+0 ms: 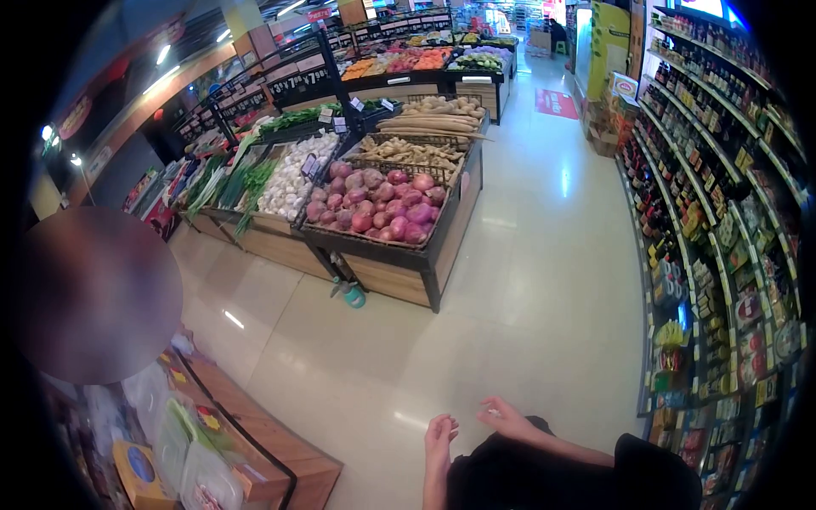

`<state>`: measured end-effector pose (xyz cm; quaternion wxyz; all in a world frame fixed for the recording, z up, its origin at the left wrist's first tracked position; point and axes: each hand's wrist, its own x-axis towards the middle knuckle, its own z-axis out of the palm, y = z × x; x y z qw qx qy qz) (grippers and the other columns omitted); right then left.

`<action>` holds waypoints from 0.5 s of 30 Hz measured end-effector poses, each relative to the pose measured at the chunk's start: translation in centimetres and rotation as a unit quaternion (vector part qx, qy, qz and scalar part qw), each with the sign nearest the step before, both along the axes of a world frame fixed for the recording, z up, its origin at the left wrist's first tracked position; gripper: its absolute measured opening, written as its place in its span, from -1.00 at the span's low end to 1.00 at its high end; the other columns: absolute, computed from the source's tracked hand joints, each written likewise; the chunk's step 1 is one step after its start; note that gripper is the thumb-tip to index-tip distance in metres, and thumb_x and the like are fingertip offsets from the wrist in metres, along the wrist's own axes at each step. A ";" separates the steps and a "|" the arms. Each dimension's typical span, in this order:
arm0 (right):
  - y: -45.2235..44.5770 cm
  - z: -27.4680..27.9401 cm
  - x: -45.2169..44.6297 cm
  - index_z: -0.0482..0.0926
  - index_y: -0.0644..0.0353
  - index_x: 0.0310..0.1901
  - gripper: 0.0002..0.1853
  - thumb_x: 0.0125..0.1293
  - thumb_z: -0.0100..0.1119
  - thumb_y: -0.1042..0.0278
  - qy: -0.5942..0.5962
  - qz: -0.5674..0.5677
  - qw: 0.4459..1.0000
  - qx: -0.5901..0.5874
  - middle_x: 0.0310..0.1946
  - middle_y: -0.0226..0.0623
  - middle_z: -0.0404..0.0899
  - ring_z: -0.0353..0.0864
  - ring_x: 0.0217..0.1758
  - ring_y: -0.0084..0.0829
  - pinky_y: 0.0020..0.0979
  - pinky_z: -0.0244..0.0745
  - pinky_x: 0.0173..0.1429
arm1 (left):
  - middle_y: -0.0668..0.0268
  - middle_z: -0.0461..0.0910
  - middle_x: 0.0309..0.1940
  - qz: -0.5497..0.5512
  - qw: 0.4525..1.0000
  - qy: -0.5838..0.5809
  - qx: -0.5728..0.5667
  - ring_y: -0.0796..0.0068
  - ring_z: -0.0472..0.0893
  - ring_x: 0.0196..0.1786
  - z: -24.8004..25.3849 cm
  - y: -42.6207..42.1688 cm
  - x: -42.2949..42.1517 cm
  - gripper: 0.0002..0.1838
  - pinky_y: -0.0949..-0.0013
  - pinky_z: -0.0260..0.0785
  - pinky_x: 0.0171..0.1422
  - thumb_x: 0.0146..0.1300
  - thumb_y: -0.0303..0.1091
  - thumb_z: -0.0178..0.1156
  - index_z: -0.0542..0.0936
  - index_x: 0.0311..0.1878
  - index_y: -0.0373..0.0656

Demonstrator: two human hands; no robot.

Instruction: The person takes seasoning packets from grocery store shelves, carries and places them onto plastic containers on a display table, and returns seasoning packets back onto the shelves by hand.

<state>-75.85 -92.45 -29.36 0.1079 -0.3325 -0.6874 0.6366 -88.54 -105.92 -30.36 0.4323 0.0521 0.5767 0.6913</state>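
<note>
With left hand [439,430] and right hand [501,416] apart, fingers half-bent, grip unclear, short of bin's [374,249] near corner and round purple onions [382,204].

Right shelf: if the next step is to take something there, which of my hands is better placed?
Probably the right hand: it looks nearer to the shelf, while the left hand is on the far side. Neither touches it.

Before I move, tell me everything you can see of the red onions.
The red onions are rounded, reddish-purple, some paler, with smooth-looking skins. They lie loosely heaped against one another in a dark-rimmed bin at the near corner of a wood-panelled stand, in front of the ginger. The left hand and right hand are apart from them.
</note>
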 end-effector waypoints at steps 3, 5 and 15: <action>-1.0 0.5 -0.5 0.35 0.19 0.07 -0.48 0.24 0.17 -0.02 -0.013 0.011 1.000 0.007 -0.25 -0.29 0.43 0.43 -0.14 -0.46 -0.44 0.35 -0.01 | 0.35 0.50 -0.18 0.007 1.000 0.001 0.000 0.53 0.51 -0.09 -0.1 -1.1 -0.4 -0.77 0.46 0.36 -0.05 0.35 -0.22 0.06 0.46 -0.03 -0.11; -1.8 1.6 -0.9 0.35 0.19 0.07 -0.48 0.23 0.17 -0.02 -0.016 0.015 1.000 0.013 -0.25 -0.29 0.43 0.43 -0.15 -0.47 -0.45 0.35 -0.02 | 0.35 0.51 -0.18 0.012 1.000 0.001 0.002 0.53 0.51 -0.09 -0.1 -2.0 -0.6 -0.77 0.46 0.36 -0.05 0.35 -0.22 0.06 0.46 -0.03 -0.12; -6.0 2.3 -3.2 0.36 0.19 0.06 -0.48 0.23 0.18 -0.02 -0.008 0.041 0.998 0.045 -0.32 -0.33 0.45 0.43 -0.23 -0.53 -0.49 0.36 -0.12 | 0.37 0.51 -0.18 0.048 0.999 0.017 0.018 0.53 0.50 -0.10 0.3 -7.1 -2.4 -0.77 0.46 0.36 -0.05 0.35 -0.22 0.05 0.46 -0.03 -0.11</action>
